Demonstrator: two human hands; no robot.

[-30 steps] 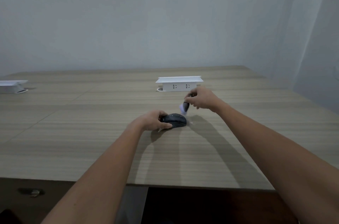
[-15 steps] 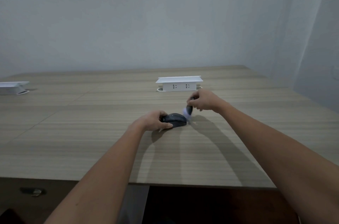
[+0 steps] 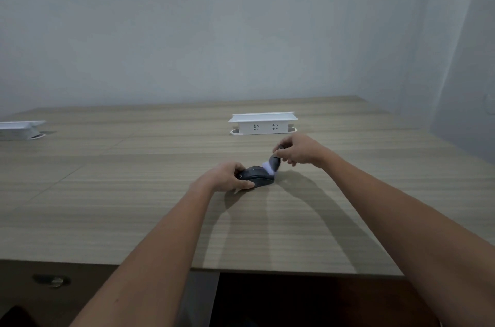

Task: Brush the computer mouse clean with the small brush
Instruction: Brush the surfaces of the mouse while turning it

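Observation:
A dark computer mouse [image 3: 258, 176] lies on the wooden table [image 3: 134, 206] in the middle of the head view. My left hand [image 3: 222, 176] grips its near left end, thumb on the front side. My right hand [image 3: 298, 150] pinches a small brush [image 3: 272, 163] with a dark handle and pale bristles. The bristles touch the mouse's top right part. The brush's upper handle is hidden inside my fingers.
A raised white socket box [image 3: 263, 123] stands just behind my right hand. A second white socket box [image 3: 20, 130] sits at the far left edge. Grey walls close the table's back and right sides. The table's front edge runs below my forearms.
My right hand swept the brush down to the mouse's right end and has now brought the bristles back up onto its top. My left hand and the mouse have stayed put.

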